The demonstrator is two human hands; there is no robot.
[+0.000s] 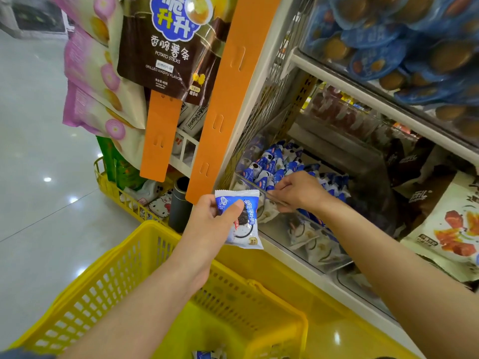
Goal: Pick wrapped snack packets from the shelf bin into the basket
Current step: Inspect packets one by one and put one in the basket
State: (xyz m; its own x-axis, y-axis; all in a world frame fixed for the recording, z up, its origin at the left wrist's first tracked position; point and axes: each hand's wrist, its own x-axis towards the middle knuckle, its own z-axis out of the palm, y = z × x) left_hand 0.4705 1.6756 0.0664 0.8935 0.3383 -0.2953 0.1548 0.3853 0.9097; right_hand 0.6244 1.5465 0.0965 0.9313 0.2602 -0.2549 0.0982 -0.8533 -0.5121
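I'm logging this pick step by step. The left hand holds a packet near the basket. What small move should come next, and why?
Probably bring the left hand down over the yellow basket and release its blue-and-white packet. The packet is out of the shelf bin and held near the basket's far rim, and the right hand is at the bin's other packets.

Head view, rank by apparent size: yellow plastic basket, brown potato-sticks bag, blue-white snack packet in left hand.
yellow plastic basket
brown potato-sticks bag
blue-white snack packet
Bag is cropped; nearness skews true sizes.
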